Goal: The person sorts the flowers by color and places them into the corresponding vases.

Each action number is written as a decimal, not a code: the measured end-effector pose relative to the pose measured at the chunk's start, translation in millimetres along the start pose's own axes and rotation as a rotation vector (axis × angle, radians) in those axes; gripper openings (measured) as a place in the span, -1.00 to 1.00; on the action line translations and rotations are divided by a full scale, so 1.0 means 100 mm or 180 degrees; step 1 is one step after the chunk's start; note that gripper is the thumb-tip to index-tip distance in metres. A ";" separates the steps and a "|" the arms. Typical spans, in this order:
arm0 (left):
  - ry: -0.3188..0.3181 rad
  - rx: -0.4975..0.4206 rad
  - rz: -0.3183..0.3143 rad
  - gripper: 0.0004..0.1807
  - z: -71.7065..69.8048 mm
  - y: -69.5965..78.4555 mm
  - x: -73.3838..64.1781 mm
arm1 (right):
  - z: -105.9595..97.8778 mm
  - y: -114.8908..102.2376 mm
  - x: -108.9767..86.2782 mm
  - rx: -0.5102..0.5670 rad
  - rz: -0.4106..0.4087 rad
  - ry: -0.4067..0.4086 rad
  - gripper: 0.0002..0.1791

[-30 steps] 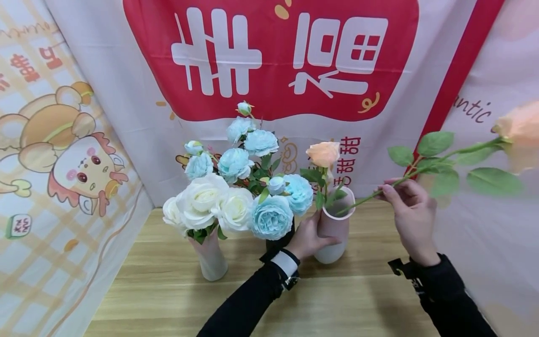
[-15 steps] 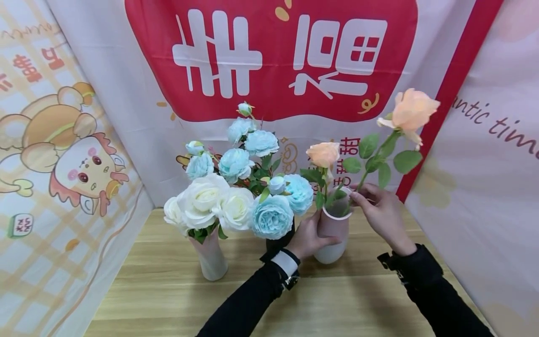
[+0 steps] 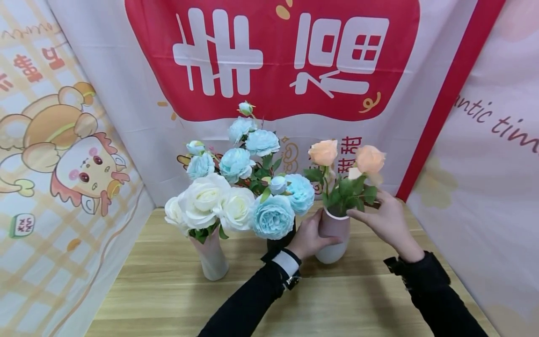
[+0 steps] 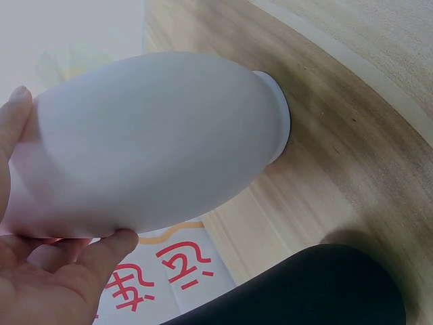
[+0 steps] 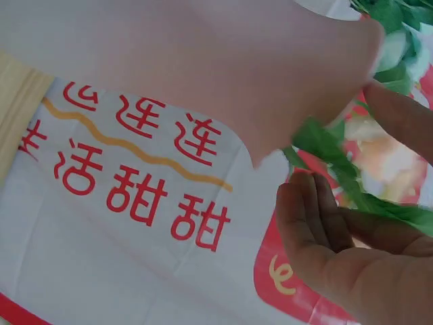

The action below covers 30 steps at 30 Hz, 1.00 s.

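My left hand [image 3: 309, 238] holds a pink-and-white vase [image 3: 332, 238] round its side; in the left wrist view its thumb and fingers press on the smooth wall of the vase [image 4: 155, 135]. Two peach roses stand in this vase, the left rose [image 3: 323, 152] and the right rose [image 3: 370, 159], their green leaves [image 3: 347, 192] crowded above the rim. Beside the rim is my right hand [image 3: 389, 220], thumb and fingers apart around the right rose's leaves. The right wrist view has a blurred leaf [image 5: 331, 159] in the gap between them. The lower stems are hidden inside the vase.
White roses [image 3: 206, 201] fill a second pale vase [image 3: 212, 257] on the left. Light blue flowers [image 3: 271, 217] stand in a dark vase [image 4: 318, 288], close by my left hand. Printed cloths [image 3: 147, 140] hang behind and at both sides of the wooden table [image 3: 168, 299].
The right rose has come from the far right, over the vase and down into it, beside the other peach rose. My right hand's pinch on its stem has loosened. My left hand stays put.
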<state>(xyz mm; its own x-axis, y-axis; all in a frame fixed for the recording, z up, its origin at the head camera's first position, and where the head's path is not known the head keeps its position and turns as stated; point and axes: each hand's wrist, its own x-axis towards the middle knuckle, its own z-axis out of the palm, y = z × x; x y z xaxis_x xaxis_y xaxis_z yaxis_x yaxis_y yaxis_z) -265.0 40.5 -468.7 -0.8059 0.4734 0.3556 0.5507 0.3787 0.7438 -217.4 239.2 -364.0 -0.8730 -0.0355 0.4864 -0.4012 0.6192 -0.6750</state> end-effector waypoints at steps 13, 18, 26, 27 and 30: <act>-0.0062 0.0374 0.0006 -0.27 -0.07 0.21 -0.08 | -0.23 0.04 -0.58 0.0085 0.0502 0.0556 -0.16; -0.0017 0.0531 -0.0205 -0.43 -0.25 0.41 -0.44 | -0.25 0.05 -0.90 -0.0010 0.0637 0.0901 -0.23; 0.0125 0.0616 0.0119 -0.70 -0.54 0.45 -1.29 | -0.12 0.11 -1.35 -0.0165 0.0306 0.0779 -0.31; 0.0161 0.0667 0.0166 -0.71 -0.57 0.43 -1.40 | -0.10 0.14 -1.40 -0.0204 0.0265 0.0728 -0.34; 0.0319 0.0806 0.0394 -0.79 -0.69 0.35 -1.70 | -0.06 0.30 -1.54 -0.0444 0.0056 0.0588 -0.41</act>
<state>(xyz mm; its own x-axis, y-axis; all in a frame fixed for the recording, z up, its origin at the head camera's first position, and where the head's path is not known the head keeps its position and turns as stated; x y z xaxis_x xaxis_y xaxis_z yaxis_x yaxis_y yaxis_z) -123.6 -81.7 -464.5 -0.7397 0.4523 0.4984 0.6728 0.5154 0.5308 -93.1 268.0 -455.8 -0.8088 0.1127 0.5772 -0.3330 0.7213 -0.6073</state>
